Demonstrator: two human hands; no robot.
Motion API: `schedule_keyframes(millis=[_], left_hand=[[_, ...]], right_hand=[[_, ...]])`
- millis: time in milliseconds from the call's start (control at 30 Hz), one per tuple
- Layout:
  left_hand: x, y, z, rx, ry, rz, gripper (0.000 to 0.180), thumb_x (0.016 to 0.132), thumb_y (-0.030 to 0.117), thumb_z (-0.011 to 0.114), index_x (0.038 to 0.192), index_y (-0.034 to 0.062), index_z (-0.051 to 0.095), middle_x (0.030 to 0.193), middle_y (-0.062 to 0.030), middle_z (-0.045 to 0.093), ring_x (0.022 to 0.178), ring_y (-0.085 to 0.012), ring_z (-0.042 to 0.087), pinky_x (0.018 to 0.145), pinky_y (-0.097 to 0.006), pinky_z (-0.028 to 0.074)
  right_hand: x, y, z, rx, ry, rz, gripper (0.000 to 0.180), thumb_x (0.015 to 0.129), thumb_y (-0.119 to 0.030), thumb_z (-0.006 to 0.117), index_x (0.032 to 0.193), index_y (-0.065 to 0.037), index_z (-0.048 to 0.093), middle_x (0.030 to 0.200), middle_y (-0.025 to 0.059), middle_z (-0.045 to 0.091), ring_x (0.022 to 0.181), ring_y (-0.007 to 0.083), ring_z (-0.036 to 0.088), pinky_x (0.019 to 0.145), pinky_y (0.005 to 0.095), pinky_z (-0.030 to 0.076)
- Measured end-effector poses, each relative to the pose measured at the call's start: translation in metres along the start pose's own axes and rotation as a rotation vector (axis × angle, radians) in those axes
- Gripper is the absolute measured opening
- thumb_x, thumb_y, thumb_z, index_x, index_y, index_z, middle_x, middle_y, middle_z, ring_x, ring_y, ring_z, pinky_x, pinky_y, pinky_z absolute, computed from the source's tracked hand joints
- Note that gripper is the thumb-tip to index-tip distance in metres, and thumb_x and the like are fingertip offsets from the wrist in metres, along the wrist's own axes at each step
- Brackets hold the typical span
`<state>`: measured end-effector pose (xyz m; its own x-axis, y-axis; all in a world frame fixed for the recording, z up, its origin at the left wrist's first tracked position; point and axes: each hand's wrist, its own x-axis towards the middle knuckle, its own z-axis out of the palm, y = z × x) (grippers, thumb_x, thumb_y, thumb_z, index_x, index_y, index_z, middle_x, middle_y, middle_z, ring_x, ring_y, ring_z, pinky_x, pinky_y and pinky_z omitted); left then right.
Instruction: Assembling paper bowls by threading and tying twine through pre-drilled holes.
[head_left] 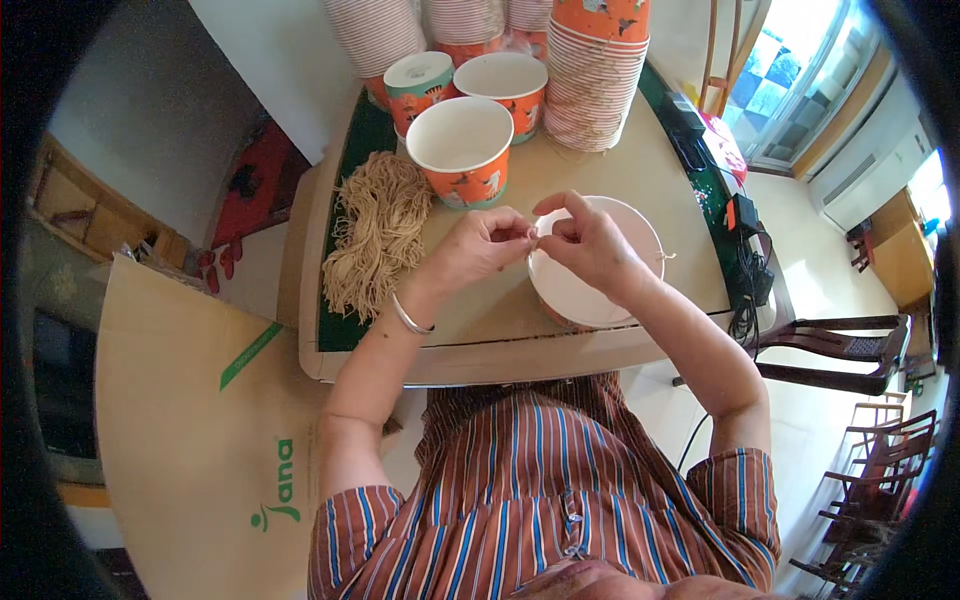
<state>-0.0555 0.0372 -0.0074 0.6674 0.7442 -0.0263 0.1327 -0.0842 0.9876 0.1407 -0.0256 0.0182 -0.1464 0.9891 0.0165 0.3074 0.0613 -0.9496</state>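
Observation:
A white-lined paper bucket (612,282) stands near the table's front edge, its mouth facing up. A short knotted end of cream string (667,256) sticks out at its right rim. At the opposite rim, both my hands come together. My left hand (488,245), with a silver bangle on the wrist, pinches with its fingertips just outside the bucket. My right hand (592,250) reaches over the mouth, its thumb and finger closed against the left fingertips. What they pinch is too small to make out. Left of my left hand lies a pile of cream strings (378,235).
Orange paper buckets (460,150) stand beyond my hands, with tall nested stacks (597,75) behind. A black adapter and cables (745,290) line the table's right edge. A large cardboard sheet (190,400) leans at the left; a dark wooden chair (840,350) is at the right.

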Motion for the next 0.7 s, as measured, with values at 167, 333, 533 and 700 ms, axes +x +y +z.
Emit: schedule_keyframes(millis=[167,333,533,700], left_hand=[[0.001,-0.006,0.008,-0.149,0.108,0.008,0.012,0.094,0.015,0.066,0.098,0.0044,0.064,0.081,0.0038,0.06,0.066,-0.0045,0.052,0.059,-0.02,0.044],[-0.001,-0.003,0.01,-0.239,0.152,0.104,0.008,0.095,0.01,0.062,0.1,0.0032,0.063,0.082,0.0011,0.06,0.066,-0.0058,0.052,0.062,-0.02,0.045],[-0.004,0.006,0.013,-0.203,0.212,0.21,0.007,0.095,0.01,0.062,0.099,0.0033,0.063,0.081,0.0012,0.059,0.066,-0.0059,0.052,0.062,-0.021,0.045],[-0.004,0.022,0.014,-0.247,0.215,0.274,0.01,0.095,0.012,0.062,0.099,0.0026,0.063,0.08,0.0012,0.059,0.067,-0.0062,0.053,0.064,-0.022,0.046]], right_hand=[[-0.003,0.005,0.001,-0.035,0.016,-0.011,0.031,0.09,-0.006,0.064,0.119,-0.005,0.052,0.062,-0.0048,0.043,0.058,0.0033,0.041,0.054,0.0233,0.035],[-0.003,0.003,0.001,-0.105,-0.036,0.017,0.031,0.091,-0.008,0.065,0.119,-0.005,0.052,0.059,-0.0034,0.044,0.057,0.004,0.042,0.054,0.0237,0.037],[-0.003,0.003,0.005,-0.112,-0.041,-0.004,0.03,0.092,-0.01,0.064,0.12,-0.004,0.053,0.062,-0.0014,0.053,0.06,0.0036,0.048,0.057,0.0249,0.04],[-0.002,0.001,0.002,-0.121,-0.092,0.009,0.025,0.092,-0.009,0.065,0.116,-0.005,0.057,0.061,-0.0038,0.048,0.058,0.0034,0.043,0.056,0.026,0.039]])
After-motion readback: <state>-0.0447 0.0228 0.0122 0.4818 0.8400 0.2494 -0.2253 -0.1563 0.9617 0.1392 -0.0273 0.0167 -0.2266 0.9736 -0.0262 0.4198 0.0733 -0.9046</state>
